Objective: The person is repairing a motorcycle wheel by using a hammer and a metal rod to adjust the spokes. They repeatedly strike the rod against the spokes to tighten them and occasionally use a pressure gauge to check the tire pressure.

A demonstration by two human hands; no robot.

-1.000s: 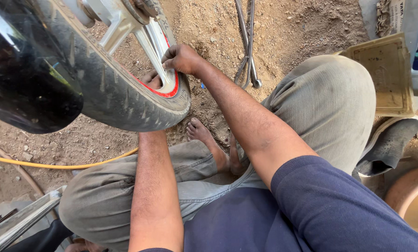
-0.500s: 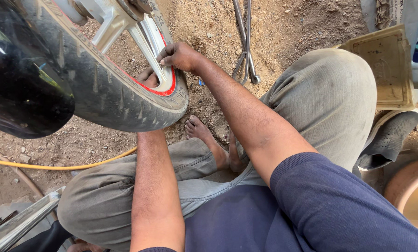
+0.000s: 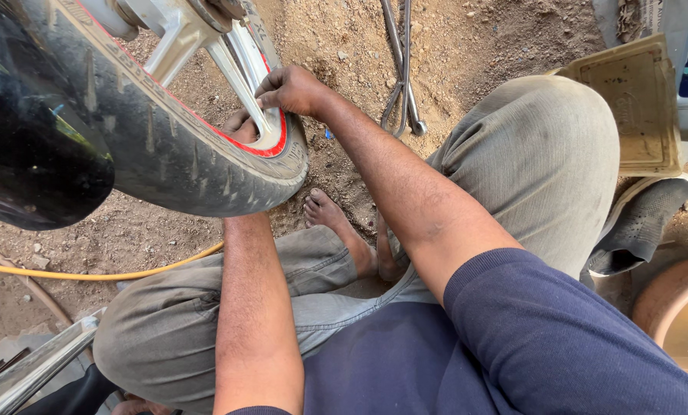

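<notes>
**Two hands at the wheel rim**

Two bare hands are seen at the black rubber motorcycle tyre [image 3: 167,154] with its silver alloy rim and red rim stripe [image 3: 271,142], which is stood upright on the dirt ground [image 3: 344,46] at the upper left of the view. The right hand [image 3: 294,88] is closed in a loose fist, its fingers curled against the silver spoke [image 3: 240,77] right at the rim's edge. The left hand [image 3: 240,124] is passed under the tyre and largely hidden behind it; only a few fingers are shown pressed to the rim's inner side, and how they grip cannot be told. A bare foot [image 3: 336,223] is planted just below the tyre. Thin metal rods [image 3: 401,69] are laid on the soil beyond the right forearm. A yellow hose [image 3: 90,273] is run across the ground at left.
</notes>
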